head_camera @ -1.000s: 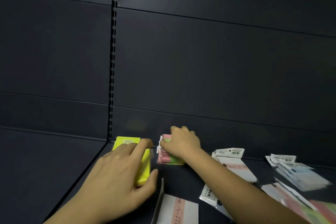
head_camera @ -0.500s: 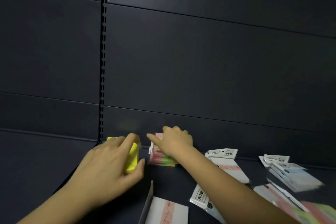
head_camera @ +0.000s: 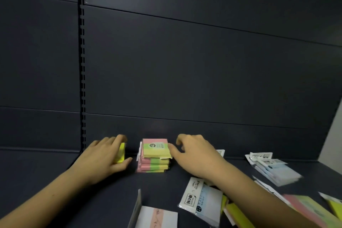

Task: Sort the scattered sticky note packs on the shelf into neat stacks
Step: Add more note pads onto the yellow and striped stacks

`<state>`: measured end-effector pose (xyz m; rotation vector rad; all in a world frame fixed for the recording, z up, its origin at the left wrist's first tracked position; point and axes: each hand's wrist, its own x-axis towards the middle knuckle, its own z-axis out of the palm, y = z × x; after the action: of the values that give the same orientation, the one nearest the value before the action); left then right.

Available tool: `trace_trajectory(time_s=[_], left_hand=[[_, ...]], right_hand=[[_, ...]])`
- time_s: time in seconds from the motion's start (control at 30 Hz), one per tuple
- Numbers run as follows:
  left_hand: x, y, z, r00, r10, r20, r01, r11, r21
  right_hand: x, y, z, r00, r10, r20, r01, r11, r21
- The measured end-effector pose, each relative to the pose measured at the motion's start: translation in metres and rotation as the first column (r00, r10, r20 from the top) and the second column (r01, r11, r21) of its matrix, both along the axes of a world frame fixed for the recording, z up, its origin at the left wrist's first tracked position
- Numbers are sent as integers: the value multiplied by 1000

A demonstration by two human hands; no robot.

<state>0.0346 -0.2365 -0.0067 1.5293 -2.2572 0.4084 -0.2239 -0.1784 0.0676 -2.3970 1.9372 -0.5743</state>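
A stack of pink, green and yellow striped sticky note packs [head_camera: 155,155] stands near the back wall of the dark shelf [head_camera: 114,194]. My right hand [head_camera: 196,153] is just right of it, fingers apart, its thumb touching the stack's top right edge. My left hand [head_camera: 106,153] lies over a yellow sticky note stack [head_camera: 121,153] to the left, covering most of it. More packs lie scattered at the right: a white and pale blue pack [head_camera: 202,201] under my right forearm, and a pale blue pile [head_camera: 275,168] farther right.
A white pack with a pink stripe [head_camera: 157,217] lies at the bottom edge, with an upright card [head_camera: 136,209] beside it. Pink and yellow packs [head_camera: 311,209] sit at the lower right. A slotted upright [head_camera: 82,72] runs up the back wall on the left.
My right hand has lifted off the striped stack and moved to its right, leaving the stack uncovered. My left hand stays on the yellow stack. The view has shifted right.
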Motion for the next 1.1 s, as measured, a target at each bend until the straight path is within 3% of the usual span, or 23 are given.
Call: trace_trajectory(time_s=[0.2,0.4,0.6,0.73,0.87,0.97,1.1], left_hand=[[14,-19,-9,1000,-2,-11,3,994,110],[18,-22,-14,1000,-18,-1,18,995,97],[12,-4,5,997,-37,-65,39,998,42],[-4,25,37,992,-109,-66,109,994,-14],[-30,65,45,973,-180,-145,180,984,-10],[-58,90,37,970,-182,-163,182,983,-18],[-100,111,31,977,-126,-173,127,992,-4]], right_hand=[[-7,20,0,997,-4,80,6,1000,-25],[1,44,-1,987,51,155,-35,994,-104],[-35,69,21,978,-17,208,58,979,-193],[-91,92,21,993,-61,102,73,990,-120],[-139,98,-18,999,-21,-27,23,998,56],[-154,96,-44,976,133,-172,-96,974,206],[-166,92,-50,896,348,-275,-268,919,290]])
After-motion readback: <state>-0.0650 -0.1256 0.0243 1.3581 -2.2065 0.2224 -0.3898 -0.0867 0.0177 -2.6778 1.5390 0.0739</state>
